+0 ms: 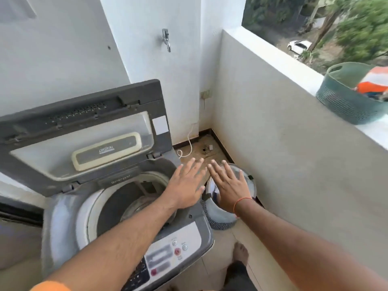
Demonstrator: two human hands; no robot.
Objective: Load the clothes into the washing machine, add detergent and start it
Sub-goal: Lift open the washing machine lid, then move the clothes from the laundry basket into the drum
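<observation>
A grey top-loading washing machine (63, 227) stands at the lower left with its lid (84, 131) raised and the drum (126, 204) exposed. A control panel (168, 257) runs along its front right. My left hand (184, 185) hovers flat with fingers spread over the machine's right rim. My right hand (228, 185) is stretched out flat above a metal bin (222, 215) on the floor. Neither hand holds anything. A green laundry basket (346, 97) with orange and white clothes (373, 80) sits on the balcony ledge at the right.
A tap (166, 39) juts from the wall above the machine. A white cord (189, 143) and a floor drain (204, 149) lie in the corner. The balcony wall (283, 154) runs along the right. My bare foot (241, 253) is on the tiled floor.
</observation>
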